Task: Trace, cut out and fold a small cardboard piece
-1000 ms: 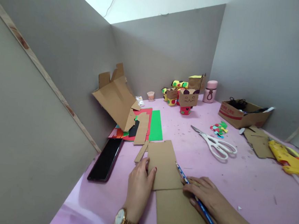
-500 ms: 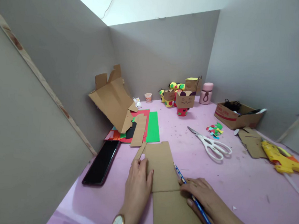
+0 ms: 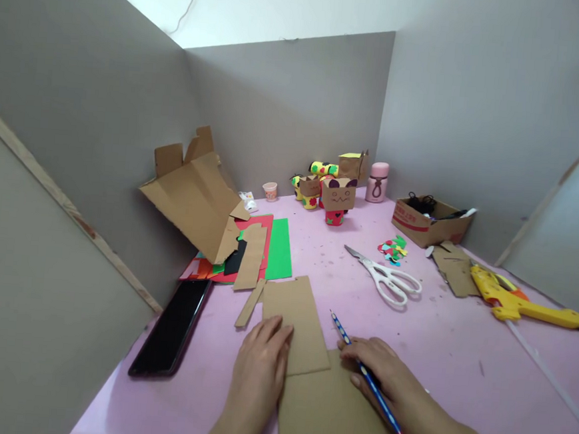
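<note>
My left hand (image 3: 256, 368) lies flat on the left edge of a small brown cardboard piece (image 3: 295, 321) and presses it onto a larger cardboard sheet (image 3: 329, 414) on the pink table (image 3: 449, 350). My right hand (image 3: 382, 375) rests on the larger sheet just right of the small piece, with a blue pencil (image 3: 365, 373) held between its fingers, tip pointing away from me. A narrow cardboard strip (image 3: 249, 303) lies just left of the small piece.
A black phone (image 3: 171, 325) lies at the left. Coloured paper sheets (image 3: 261, 251) and a folded cardboard box (image 3: 196, 193) sit behind. White scissors (image 3: 387, 278), a yellow glue gun (image 3: 518, 302), a cardboard tray (image 3: 429, 223), paper scraps (image 3: 392, 250) and decorated figures (image 3: 336, 197) stand further back. Grey partitions enclose the table.
The view has swung to the right, so everything sits further left in the picture. My right hand and pencil have drawn slightly away from the small piece's right edge. My left hand keeps pressing.
</note>
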A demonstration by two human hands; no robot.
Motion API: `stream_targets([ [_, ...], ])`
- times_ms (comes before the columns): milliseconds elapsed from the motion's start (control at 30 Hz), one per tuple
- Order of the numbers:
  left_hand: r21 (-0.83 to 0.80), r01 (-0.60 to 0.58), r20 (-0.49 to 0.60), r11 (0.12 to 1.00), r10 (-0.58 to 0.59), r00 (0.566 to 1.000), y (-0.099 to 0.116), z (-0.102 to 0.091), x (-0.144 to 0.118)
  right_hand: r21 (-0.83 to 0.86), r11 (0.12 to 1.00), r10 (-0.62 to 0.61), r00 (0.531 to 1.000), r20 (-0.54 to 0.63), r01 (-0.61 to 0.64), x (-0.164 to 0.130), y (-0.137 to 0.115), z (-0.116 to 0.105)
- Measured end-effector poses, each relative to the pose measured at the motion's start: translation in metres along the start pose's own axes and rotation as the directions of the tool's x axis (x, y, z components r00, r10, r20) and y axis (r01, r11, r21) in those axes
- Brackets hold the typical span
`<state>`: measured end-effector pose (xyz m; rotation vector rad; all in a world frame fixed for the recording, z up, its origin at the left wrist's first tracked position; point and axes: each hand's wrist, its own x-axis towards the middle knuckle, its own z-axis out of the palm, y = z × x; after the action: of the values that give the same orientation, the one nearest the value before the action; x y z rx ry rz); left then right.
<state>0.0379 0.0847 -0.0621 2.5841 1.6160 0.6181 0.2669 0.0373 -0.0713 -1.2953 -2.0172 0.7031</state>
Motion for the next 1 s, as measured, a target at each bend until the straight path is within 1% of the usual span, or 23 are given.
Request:
stream_targets([
  [133,0.016,0.001,0.039,1.000,-0.002,0.999,0.004,-0.003,-0.004,0.004,1.000,0.000,0.999,0.032,0.000,-0.001,-0.006,-0.006],
  [233,0.026,0.017,0.058,1.000,-0.018,0.998,0.004,-0.002,-0.007,0.015,1.000,-0.006,0.999,0.047,0.005,-0.002,-0.007,-0.009],
  [400,0.018,0.025,0.041,1.000,-0.026,0.999,0.003,0.001,-0.013,0.033,0.999,0.004,0.999,0.034,-0.006,-0.003,-0.008,-0.009],
  [567,0.014,0.030,0.026,0.999,-0.031,0.999,0.004,0.001,-0.013,0.033,0.999,0.006,0.999,0.033,-0.007,-0.002,-0.010,-0.010],
  [733,0.004,0.045,0.043,0.999,-0.045,0.998,0.006,-0.002,-0.011,0.010,1.000,0.018,0.999,0.035,-0.018,-0.002,-0.007,-0.010],
  [800,-0.002,0.056,0.056,0.998,-0.055,0.997,0.008,-0.004,-0.011,-0.039,0.999,0.006,0.998,0.055,-0.004,-0.003,-0.006,-0.009],
  [900,-0.010,0.078,0.078,0.997,-0.077,0.994,0.011,-0.007,-0.010,-0.123,0.990,-0.049,0.992,0.115,0.063,-0.002,-0.008,-0.006],
  [1000,-0.022,0.096,0.089,0.995,-0.093,0.992,0.013,-0.010,-0.008,-0.113,0.988,-0.088,0.985,0.150,0.105,0.001,-0.015,-0.004],
])
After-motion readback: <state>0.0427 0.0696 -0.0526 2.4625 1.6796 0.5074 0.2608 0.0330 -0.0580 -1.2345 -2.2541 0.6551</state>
